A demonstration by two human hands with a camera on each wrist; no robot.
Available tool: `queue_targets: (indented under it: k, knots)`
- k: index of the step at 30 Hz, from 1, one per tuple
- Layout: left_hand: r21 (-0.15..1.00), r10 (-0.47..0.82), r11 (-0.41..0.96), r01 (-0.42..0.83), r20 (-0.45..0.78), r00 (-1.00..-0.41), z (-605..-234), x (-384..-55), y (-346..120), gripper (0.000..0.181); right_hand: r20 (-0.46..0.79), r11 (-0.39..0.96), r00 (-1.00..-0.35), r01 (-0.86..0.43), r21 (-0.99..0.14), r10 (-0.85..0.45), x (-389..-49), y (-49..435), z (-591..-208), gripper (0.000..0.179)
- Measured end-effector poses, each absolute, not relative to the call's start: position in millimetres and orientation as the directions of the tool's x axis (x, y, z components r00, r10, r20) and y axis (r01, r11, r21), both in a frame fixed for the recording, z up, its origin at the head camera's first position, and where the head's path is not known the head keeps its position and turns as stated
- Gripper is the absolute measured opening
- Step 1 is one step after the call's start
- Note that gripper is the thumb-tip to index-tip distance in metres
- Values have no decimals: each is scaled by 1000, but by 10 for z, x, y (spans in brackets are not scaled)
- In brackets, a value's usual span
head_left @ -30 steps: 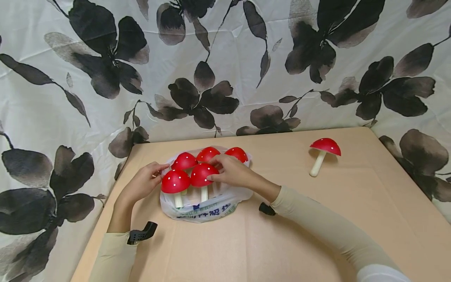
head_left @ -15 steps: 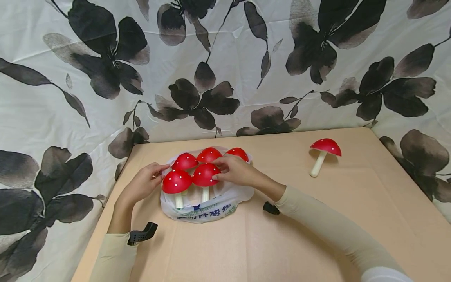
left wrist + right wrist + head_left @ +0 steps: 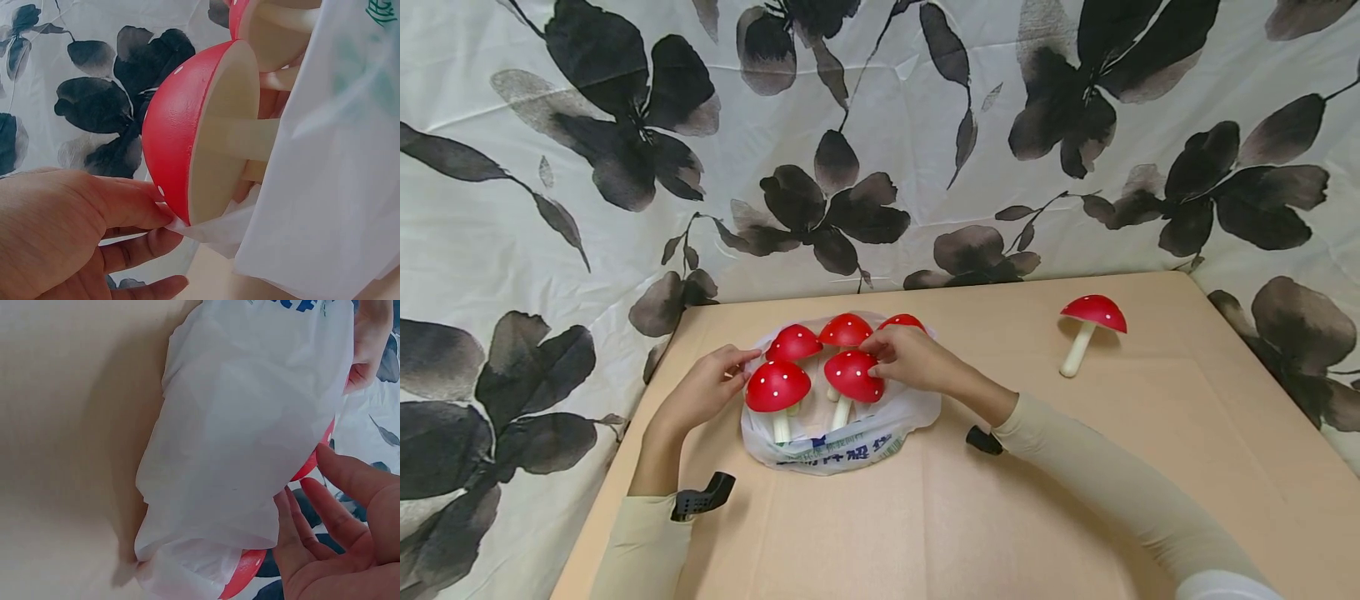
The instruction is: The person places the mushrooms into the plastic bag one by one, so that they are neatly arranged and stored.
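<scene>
In the head view a white plastic bag with blue and green print lies spread on the table, holding several toy mushrooms with white-dotted red caps and pale stems. My right hand grips one front mushroom by its cap, which tilts down to the right. At the bag's left side, my left hand pinches the thin plastic edge beside the front-left mushroom; the left wrist view shows thumb and finger on the plastic, right by a red cap. In the right wrist view the bag hides most of the mushrooms.
A separate mushroom lies on the light wooden table at the far right. A white cloth with dark flowers hangs behind the table and down its left side. Small black cameras sit on both wrists.
My right hand has shifted a little to the right, taking the front mushroom along; its cap now tilts and the two front caps stand farther apart. The left hand stays in place.
</scene>
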State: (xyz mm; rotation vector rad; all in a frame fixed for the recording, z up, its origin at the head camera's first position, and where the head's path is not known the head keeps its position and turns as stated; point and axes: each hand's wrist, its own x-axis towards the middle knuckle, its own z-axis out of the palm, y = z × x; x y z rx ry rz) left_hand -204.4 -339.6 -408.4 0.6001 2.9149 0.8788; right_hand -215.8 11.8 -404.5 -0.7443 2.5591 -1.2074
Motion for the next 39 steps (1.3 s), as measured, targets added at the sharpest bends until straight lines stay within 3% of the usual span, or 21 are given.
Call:
queue_targets:
  k: [7,14,20,25,31,39]
  knots:
    - [550,366,762,341,69,-928,-4089,-2046,-3403,39,24,558,-840,-382,-737,-542,-2142,103,-4052,48]
    - [541,368,766,348,76,-927,-4075,-2054,-3407,39,106,679,-803,-559,-476,-586,-2023,-49,-4122,78]
    - [537,368,766,353,84,-926,-4077,-2064,-3416,38,206,697,-776,-628,-346,-597,-2007,-164,-4143,82]
    - [537,372,765,356,84,-925,-4075,-2071,-3412,38,242,656,-737,-673,-341,-631,-2049,-229,-4088,72]
    - [538,371,765,352,78,-925,-4078,-2083,-3399,38,251,619,-699,-712,-331,-670,-2102,-317,-4008,75]
    - [532,383,765,364,79,-920,-4087,-2092,-3398,37,172,670,-742,-663,-334,-648,-2158,-304,-3994,69]
